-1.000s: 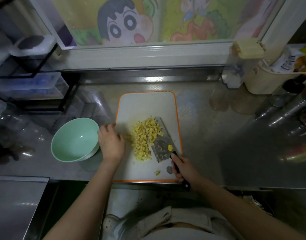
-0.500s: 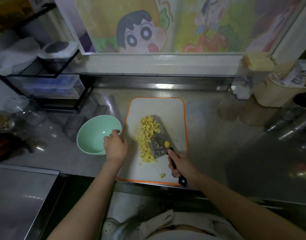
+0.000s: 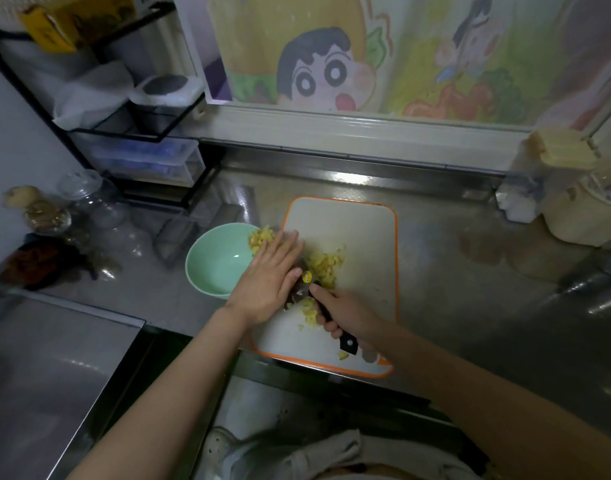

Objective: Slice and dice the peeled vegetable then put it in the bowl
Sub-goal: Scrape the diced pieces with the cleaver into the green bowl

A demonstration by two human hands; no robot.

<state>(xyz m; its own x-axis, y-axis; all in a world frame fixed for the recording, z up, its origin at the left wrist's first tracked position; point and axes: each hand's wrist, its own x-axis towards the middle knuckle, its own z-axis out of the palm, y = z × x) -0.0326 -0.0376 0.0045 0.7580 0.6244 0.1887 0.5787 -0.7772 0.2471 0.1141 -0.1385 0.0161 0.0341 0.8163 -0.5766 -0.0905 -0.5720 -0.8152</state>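
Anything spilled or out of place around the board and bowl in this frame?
Only minor strays: a few diced pieces lie apart from the main pile, near the cutting board's front edge beside the knife handle. They are on the board, not the counter. Nothing else stands out.

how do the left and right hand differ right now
The left hand lies flat, fingers straight, beside diced vegetable at the rim of the green bowl; the right hand curls round the knife's black handle. The left hand reaches past the cutting board's edge; the right hand is over the board. Both are bare.
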